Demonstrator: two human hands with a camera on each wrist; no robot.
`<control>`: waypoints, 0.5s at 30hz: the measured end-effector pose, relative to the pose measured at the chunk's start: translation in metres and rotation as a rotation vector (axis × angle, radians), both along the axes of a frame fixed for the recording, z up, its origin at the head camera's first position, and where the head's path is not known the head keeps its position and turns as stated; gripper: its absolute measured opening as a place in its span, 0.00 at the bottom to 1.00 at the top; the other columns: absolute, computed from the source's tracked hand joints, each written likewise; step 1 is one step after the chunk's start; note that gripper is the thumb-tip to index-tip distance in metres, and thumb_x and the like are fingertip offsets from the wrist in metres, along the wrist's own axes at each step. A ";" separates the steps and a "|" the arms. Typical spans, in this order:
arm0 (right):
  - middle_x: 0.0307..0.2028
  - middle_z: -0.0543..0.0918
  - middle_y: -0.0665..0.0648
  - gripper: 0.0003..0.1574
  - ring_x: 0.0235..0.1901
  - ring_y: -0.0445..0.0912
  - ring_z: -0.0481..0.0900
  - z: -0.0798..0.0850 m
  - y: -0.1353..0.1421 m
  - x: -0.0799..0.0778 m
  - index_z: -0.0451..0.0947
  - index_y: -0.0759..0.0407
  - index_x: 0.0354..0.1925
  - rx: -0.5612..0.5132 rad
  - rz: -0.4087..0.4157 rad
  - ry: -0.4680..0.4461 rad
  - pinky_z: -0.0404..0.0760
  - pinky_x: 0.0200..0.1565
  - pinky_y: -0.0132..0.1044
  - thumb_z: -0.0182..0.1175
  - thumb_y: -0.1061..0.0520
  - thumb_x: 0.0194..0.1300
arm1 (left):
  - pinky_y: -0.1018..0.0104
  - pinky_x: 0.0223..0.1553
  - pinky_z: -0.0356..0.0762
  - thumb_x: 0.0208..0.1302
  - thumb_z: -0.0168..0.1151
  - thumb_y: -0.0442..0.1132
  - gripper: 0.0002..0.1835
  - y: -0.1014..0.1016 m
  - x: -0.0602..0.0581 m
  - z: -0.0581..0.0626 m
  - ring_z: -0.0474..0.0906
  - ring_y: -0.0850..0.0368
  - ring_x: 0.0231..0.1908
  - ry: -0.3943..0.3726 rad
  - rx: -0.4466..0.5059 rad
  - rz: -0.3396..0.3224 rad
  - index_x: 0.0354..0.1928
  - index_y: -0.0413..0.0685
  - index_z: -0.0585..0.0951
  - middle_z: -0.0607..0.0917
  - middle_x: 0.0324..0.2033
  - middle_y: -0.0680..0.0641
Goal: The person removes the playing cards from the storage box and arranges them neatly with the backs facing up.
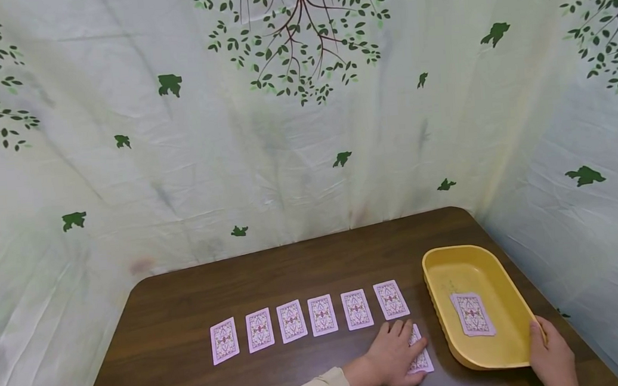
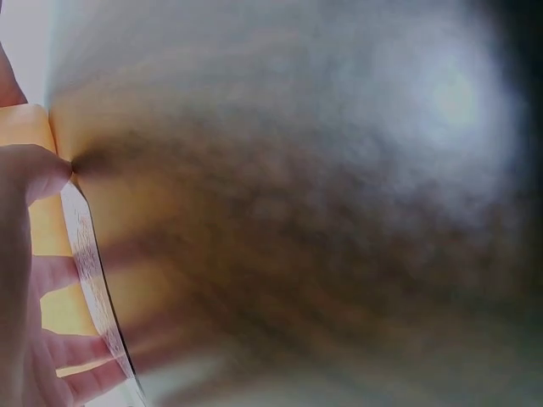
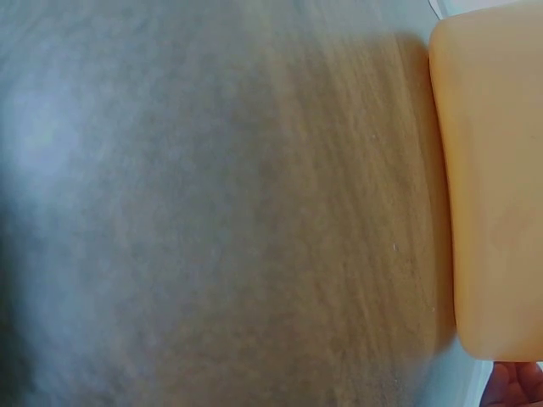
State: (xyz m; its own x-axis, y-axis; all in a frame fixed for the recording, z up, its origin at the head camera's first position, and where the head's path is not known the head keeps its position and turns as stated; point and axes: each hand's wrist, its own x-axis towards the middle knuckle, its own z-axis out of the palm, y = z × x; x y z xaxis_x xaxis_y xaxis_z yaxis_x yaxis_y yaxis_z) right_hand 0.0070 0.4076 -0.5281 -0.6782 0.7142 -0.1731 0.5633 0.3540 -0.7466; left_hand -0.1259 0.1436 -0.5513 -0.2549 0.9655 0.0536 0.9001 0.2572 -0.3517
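Note:
My left hand (image 1: 393, 357) lies over a playing card (image 1: 422, 361) on the table, its back pattern pink and purple and partly covered. In the left wrist view the spread fingers (image 2: 76, 352) reach down to that card (image 2: 92, 263), fingertips and thumb at its surface. My right hand (image 1: 554, 355) grips the near right corner of a yellow tray (image 1: 437, 303), thumb over the rim. Inside the tray a small stack of cards (image 1: 473, 314) sits face down. In the right wrist view the tray's side (image 3: 496, 186) shows, with a bit of the hand (image 3: 513, 386) below.
Several face-down cards form a slanting row across the table, from the leftmost card (image 1: 225, 340) to the rightmost card (image 1: 391, 299). The brown wooden table (image 1: 177, 304) has rounded back corners. A pale curtain (image 1: 286, 176) with leaf prints hangs behind and at the sides.

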 end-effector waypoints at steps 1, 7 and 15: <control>0.50 0.67 0.77 0.38 0.41 0.64 0.70 0.000 0.000 0.000 0.55 0.73 0.62 -0.002 -0.001 -0.003 0.66 0.41 0.57 0.28 0.43 0.72 | 0.62 0.42 0.62 0.58 0.36 0.71 0.33 0.000 0.000 0.000 0.64 0.54 0.50 0.000 -0.001 0.001 0.61 0.67 0.68 0.70 0.56 0.46; 0.51 0.66 0.77 0.38 0.42 0.64 0.69 0.000 0.000 -0.001 0.55 0.73 0.62 -0.006 -0.004 -0.012 0.65 0.42 0.57 0.28 0.43 0.72 | 0.61 0.43 0.63 0.59 0.34 0.71 0.34 0.000 -0.001 0.001 0.64 0.54 0.51 -0.021 -0.045 0.025 0.63 0.69 0.66 0.68 0.58 0.46; 0.50 0.66 0.77 0.38 0.41 0.64 0.70 -0.001 0.001 0.000 0.54 0.74 0.62 -0.007 0.014 -0.012 0.66 0.41 0.57 0.28 0.44 0.72 | 0.62 0.43 0.62 0.59 0.33 0.72 0.34 0.003 -0.002 0.001 0.63 0.55 0.51 -0.024 -0.100 0.025 0.64 0.70 0.64 0.68 0.58 0.47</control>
State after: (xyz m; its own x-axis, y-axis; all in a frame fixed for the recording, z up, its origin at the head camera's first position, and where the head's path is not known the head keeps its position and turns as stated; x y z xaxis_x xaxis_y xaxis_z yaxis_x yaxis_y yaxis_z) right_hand 0.0073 0.4086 -0.5286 -0.6863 0.7032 -0.1860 0.5671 0.3572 -0.7421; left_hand -0.1282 0.1461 -0.5499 -0.2792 0.9590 -0.0490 0.9022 0.2445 -0.3553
